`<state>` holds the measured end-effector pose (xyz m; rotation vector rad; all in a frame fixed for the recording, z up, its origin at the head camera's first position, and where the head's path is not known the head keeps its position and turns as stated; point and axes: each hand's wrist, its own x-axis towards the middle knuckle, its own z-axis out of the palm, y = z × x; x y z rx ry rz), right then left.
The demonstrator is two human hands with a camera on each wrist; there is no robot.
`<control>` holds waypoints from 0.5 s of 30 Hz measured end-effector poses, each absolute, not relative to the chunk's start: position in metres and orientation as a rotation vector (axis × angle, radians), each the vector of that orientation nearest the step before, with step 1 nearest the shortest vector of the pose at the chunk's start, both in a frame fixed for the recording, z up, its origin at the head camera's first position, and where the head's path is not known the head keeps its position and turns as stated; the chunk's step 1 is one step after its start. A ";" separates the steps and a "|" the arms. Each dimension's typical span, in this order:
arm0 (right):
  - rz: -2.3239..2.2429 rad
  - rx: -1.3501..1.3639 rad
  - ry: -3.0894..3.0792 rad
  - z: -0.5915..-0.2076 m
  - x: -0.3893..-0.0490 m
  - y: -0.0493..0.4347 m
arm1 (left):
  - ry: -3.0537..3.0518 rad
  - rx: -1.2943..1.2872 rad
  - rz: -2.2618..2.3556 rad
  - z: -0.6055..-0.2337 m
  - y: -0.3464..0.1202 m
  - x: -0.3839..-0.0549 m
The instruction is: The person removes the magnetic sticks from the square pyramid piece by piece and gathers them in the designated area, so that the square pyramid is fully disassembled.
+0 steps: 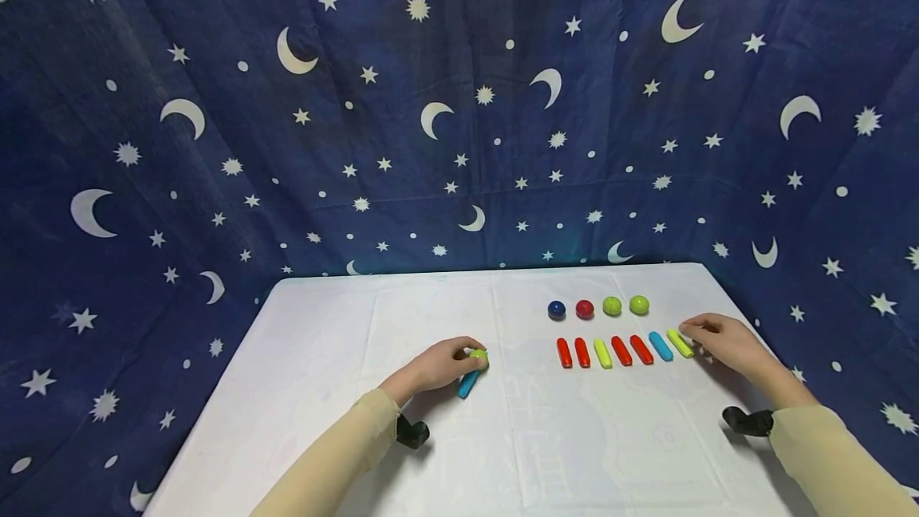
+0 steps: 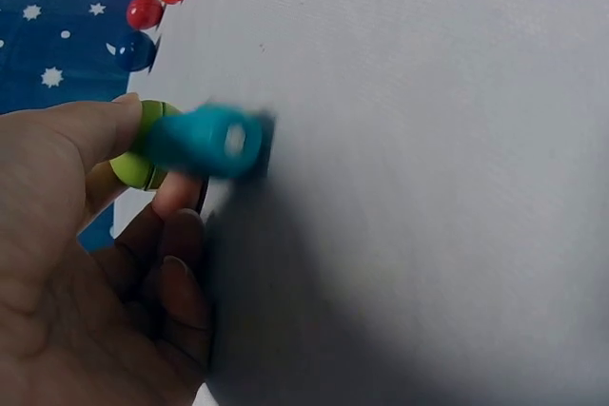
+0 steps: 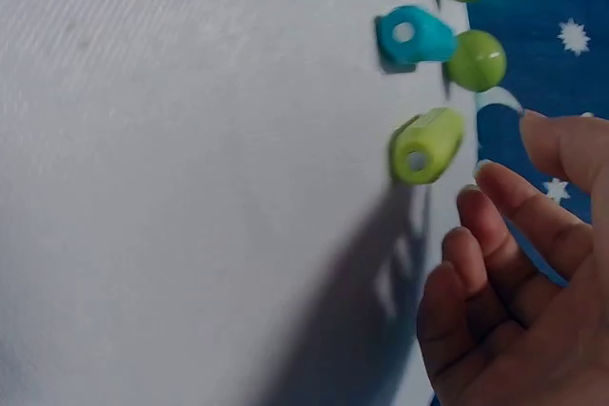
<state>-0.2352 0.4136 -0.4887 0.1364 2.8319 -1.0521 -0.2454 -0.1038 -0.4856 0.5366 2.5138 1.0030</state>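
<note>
My left hand [image 1: 447, 362] pinches a green ball [image 1: 479, 356] between thumb and fingers, left of the table's middle. A blue stick [image 1: 468, 384] overlaps the ball and points toward me; its end with a pale hole shows large and blurred in the left wrist view. Over on the right, my right hand [image 1: 728, 344] is beside a yellow-green stick [image 1: 680, 343] at the row's right end. In the right wrist view, the thumb and fingers [image 3: 523, 206] are spread apart beyond that stick [image 3: 428, 146], with nothing between them.
Red sticks [image 1: 621, 350], another yellow-green stick [image 1: 602, 353] and a blue stick [image 1: 660, 346] lie in the same row. Behind them are a dark blue ball [image 1: 556, 309], a red ball [image 1: 585, 309] and two green balls [image 1: 612, 305]. A starry curtain [image 1: 459, 182] hangs behind the white table [image 1: 574, 453].
</note>
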 end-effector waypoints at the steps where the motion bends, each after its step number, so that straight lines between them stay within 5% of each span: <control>1: -1.068 0.136 2.849 -0.486 -0.234 0.412 | 2.521 0.551 0.987 -0.486 -0.104 -0.245; 15: -1.190 -0.262 2.926 -0.429 -0.233 0.304 | 2.481 0.624 1.039 -0.487 -0.110 -0.243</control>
